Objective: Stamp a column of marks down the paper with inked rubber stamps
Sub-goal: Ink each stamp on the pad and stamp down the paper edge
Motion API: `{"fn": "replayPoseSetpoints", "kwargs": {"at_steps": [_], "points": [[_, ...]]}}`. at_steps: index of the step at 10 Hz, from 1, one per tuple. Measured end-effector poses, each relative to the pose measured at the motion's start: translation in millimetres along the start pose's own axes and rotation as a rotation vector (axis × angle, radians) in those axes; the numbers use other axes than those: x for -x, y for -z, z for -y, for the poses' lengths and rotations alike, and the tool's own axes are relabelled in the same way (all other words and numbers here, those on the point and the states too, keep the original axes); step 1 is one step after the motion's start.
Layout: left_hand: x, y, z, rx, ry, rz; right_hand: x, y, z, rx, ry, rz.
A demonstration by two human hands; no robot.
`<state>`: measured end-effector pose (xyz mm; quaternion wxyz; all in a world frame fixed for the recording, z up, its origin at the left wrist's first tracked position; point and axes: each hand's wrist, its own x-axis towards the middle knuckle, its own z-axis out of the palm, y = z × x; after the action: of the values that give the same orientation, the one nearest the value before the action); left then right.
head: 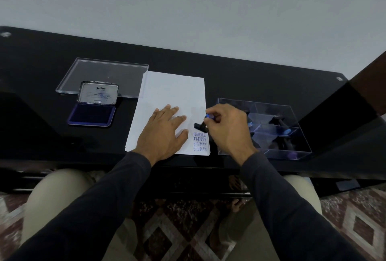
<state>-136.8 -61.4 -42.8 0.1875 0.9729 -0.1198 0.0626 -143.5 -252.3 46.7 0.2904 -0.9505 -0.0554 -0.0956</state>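
**Stamp held over the paper's right margin**

A black rubber stamp (pixel 201 126) with a blue handle top is tilted above the right edge of the white paper (pixel 167 93), just beyond a column of blue marks (pixel 200 141). The column reads "FRAGILE" at its far end and "SAMPLE" three times below, running to the paper's near right corner. Whether the stamp's face touches the sheet cannot be told.

The right hand (pixel 227 127) is closed around the stamp, thumb and fingertips pinching the handle. The left hand (pixel 165 129) lies flat and spread on the paper, palm down, holding nothing, just left of the marks.

The paper, a small stack, sits at the middle of the black desk (pixel 250 85), reaching its near edge. Toward the desk's left end an open ink pad (pixel 92 115) shows its blue cushion, lid (pixel 97 93) raised behind it, resting against a clear flat lid (pixel 100 72). Near the right end, just beside the right hand, a clear divided box (pixel 292 135) holds more dark stamps.
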Motion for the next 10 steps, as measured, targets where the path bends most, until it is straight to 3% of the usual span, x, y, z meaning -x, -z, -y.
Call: {"fn": "replayPoseSetpoints", "kwargs": {"at_steps": [1, 3, 10], "points": [[0.7, 0.2, 0.2, 0.008, -0.005, -0.004, -1.9, 6.7, -6.0, -0.22, -0.185, -0.135], [0.5, 0.7, -0.6, 0.01, 0.004, 0.001, -4.8, 2.5, -15.7, -0.529, -0.44, -0.156], [0.6, 0.8, -0.9, 0.008, 0.007, 0.01, -4.5, 3.3, -15.5, -0.61, -0.441, -0.156]]}}
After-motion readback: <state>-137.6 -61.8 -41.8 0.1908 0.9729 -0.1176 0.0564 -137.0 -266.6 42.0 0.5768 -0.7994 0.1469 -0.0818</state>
